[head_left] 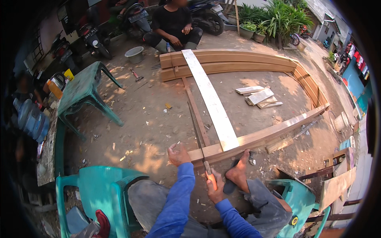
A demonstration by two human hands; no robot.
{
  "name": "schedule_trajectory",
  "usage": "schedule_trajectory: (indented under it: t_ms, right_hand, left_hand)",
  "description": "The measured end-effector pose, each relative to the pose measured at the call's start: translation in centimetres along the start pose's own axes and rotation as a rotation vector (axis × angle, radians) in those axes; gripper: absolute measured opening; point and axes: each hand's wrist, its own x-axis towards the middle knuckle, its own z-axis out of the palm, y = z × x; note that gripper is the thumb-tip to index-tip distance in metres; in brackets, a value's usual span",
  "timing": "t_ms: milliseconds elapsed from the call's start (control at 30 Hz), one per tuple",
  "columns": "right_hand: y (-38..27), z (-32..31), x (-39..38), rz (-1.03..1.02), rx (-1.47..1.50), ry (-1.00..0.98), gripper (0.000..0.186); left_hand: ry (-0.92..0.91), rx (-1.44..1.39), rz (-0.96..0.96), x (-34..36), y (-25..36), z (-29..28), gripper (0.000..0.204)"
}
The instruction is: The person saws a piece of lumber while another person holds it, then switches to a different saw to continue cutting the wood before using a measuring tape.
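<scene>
My right hand (215, 185) is closed around the orange and wooden handle of a long, narrow handsaw (196, 126). Its thin blade crosses the near wooden beam (258, 138) close to the beam's left end and points away from me. Right beside that end is my left hand (179, 154), its fingers loosely bent and apart; whether it touches the wood is hard to see. My bare foot (239, 172) presses against the beam's near side. A pale board (209, 101) bridges the near and far beams (234, 59). A thin brown strip (195, 113) lies alongside the blade.
Short planks (260, 96) are piled inside the frame. A hammer (136, 75) and a bucket (134, 54) are on the ground beyond. Green plastic chairs (99, 194) flank me, with a green table (81, 85) at left. Another person (172, 23) sits behind the far beam.
</scene>
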Motion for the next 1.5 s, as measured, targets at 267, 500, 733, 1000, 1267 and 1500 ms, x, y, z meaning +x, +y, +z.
schedule_trajectory:
  t_ms: [267, 500, 733, 1000, 1267, 1500]
  right_hand:
    - [-1.6, -0.3, 0.0, 0.021, -0.027, 0.012, 0.049]
    - [-2.8, -0.7, 0.2, 0.112, -0.003, -0.033, 0.056]
    - [-0.4, -1.2, -1.0, 0.1, 0.066, -0.094, 0.059]
    - [-0.6, -0.5, -1.1, 0.158, 0.07, -0.075, 0.055]
    - [-0.5, -0.4, -1.1, 0.191, 0.088, -0.082, 0.056]
    - [-0.3, -0.3, -1.0, 0.123, 0.076, -0.072, 0.056]
  left_hand:
    - [-0.025, -0.03, -0.004, -0.2, -0.3, 0.2, 0.033]
    - [-0.007, -0.05, 0.029, -0.4, 0.4, 0.1, 0.027]
    - [-0.009, -0.049, 0.043, 0.1, -1.0, 0.7, 0.031]
    - [-0.007, -0.069, 0.063, 0.4, -1.5, 0.8, 0.029]
    - [-0.028, -0.016, -0.001, 0.1, -0.5, 0.3, 0.031]
    - [-0.005, -0.013, 0.058, -0.1, -0.1, 0.0, 0.03]
